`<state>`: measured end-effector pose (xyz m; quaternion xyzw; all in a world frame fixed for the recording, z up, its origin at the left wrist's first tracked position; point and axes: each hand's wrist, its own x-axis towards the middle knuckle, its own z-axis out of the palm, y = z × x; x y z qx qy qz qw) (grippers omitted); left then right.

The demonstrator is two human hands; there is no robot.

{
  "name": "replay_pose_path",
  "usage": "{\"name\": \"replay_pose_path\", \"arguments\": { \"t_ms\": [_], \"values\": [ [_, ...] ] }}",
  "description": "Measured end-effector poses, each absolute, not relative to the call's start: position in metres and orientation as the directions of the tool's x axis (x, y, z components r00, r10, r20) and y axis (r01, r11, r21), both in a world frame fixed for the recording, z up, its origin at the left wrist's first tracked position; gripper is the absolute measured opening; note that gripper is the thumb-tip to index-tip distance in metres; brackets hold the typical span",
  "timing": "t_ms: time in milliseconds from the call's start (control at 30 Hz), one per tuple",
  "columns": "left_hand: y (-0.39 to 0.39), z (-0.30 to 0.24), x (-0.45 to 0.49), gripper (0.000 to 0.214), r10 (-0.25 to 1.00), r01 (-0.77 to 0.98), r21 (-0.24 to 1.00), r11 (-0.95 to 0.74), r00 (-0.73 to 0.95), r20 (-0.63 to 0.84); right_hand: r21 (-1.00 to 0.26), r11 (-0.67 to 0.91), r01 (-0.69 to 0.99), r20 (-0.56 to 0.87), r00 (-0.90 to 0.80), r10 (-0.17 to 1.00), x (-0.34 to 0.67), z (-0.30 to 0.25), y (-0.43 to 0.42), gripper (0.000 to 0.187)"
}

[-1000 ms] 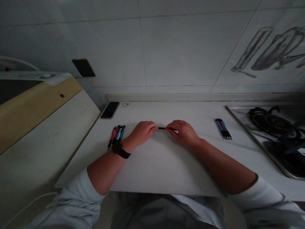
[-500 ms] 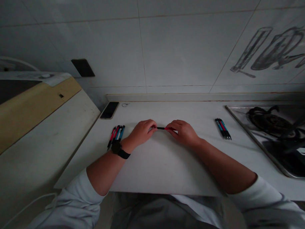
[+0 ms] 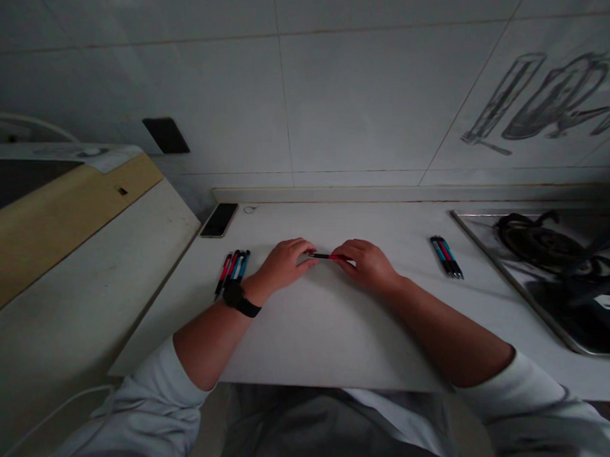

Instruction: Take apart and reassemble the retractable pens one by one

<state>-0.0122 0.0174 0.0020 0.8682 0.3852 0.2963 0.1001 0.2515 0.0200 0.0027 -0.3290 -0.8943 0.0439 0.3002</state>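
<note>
Over the white countertop, a pen with a black grip and red barrel lies level between my two hands. My right hand pinches the red barrel, and its fingers cover part of it. My left hand has thumb and forefinger around the silver tip, the thumb slightly lowered; exact contact there is hard to see. By my left wrist lie several red and blue pens, partly hidden behind the black watch. Another group of red and blue pens lies side by side at the right.
A phone lies at the back left, with a small ring beside it. The gas stove with its metal edge borders the right side. A white cabinet-like box stands at the left, and the tiled wall rises behind.
My left thumb has dropped away a little from the pen's tip, so more of the tip shows. My right hand and the pens on the counter have stayed put.
</note>
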Motion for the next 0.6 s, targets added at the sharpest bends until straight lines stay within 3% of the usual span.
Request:
{"name": "replay_pose_path", "arguments": {
  "t_ms": [167,300,467,600],
  "values": [
    [0.0177,0.0035,-0.0115,0.020,0.719,0.606,0.388,-0.694,0.556,0.418,-0.275,0.786,0.553,0.514,-0.606,0.607,0.2506,0.0042,0.0188,0.021],
    [0.0165,0.0063,-0.0111,0.008,0.721,0.611,0.387,-0.690,0.536,0.440,-0.275,0.784,0.556,0.503,-0.612,0.610,0.2506,0.0049,0.0183,0.021],
    [0.0141,0.0072,-0.0114,0.017,0.725,0.601,0.408,-0.687,0.533,0.436,-0.286,0.789,0.544,0.503,-0.616,0.606,0.2511,0.0046,0.0186,0.022],
    [0.0163,0.0049,-0.0119,0.028,0.723,0.633,0.353,-0.689,0.563,0.401,-0.278,0.795,0.539,0.506,-0.621,0.598,0.2517,0.0024,0.0195,0.023]
  ]
}}
